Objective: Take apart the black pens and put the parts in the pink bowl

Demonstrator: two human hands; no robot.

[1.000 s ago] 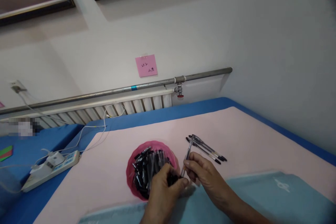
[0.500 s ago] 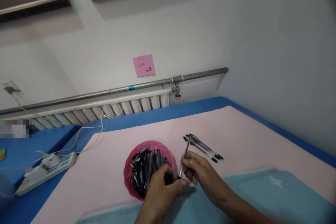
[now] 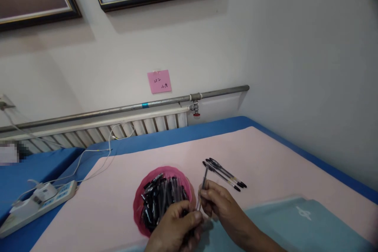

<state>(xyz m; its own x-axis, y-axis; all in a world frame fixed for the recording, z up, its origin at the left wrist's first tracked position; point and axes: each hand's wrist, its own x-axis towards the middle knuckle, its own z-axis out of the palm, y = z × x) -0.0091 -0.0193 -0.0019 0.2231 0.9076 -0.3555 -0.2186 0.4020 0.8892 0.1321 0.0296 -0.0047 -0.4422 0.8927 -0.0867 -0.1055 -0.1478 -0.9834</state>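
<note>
A slim clear-barrelled pen [image 3: 204, 179] stands tilted between my hands, its thin end up. My right hand [image 3: 217, 201] pinches it around the middle of the barrel. My left hand [image 3: 177, 222] is closed at its lower end, thumb pressed against the fingers; that end is mostly hidden by the fingertips. Left of the hands is a pink scalloped bowl [image 3: 137, 208] filled with black pen parts and clear barrels [image 3: 165, 195]. Beyond my right hand several capped pens [image 3: 226, 174] lie side by side on the pink table cover [image 3: 118, 183].
A teal cloth [image 3: 274, 220] covers the near edge. At left a white power strip [image 3: 59, 201] with plugs and trailing white cables [image 3: 85, 153] lies on the blue cover [image 3: 174, 138]. A radiator [image 3: 147, 126] and pipe [image 3: 118, 109] run along the wall, under a pink note [image 3: 159, 82].
The view has tilted up slightly, so everything sits lower. My left fingers have closed in around the pen's lower end, and the dark lower section seen before is now covered.
</note>
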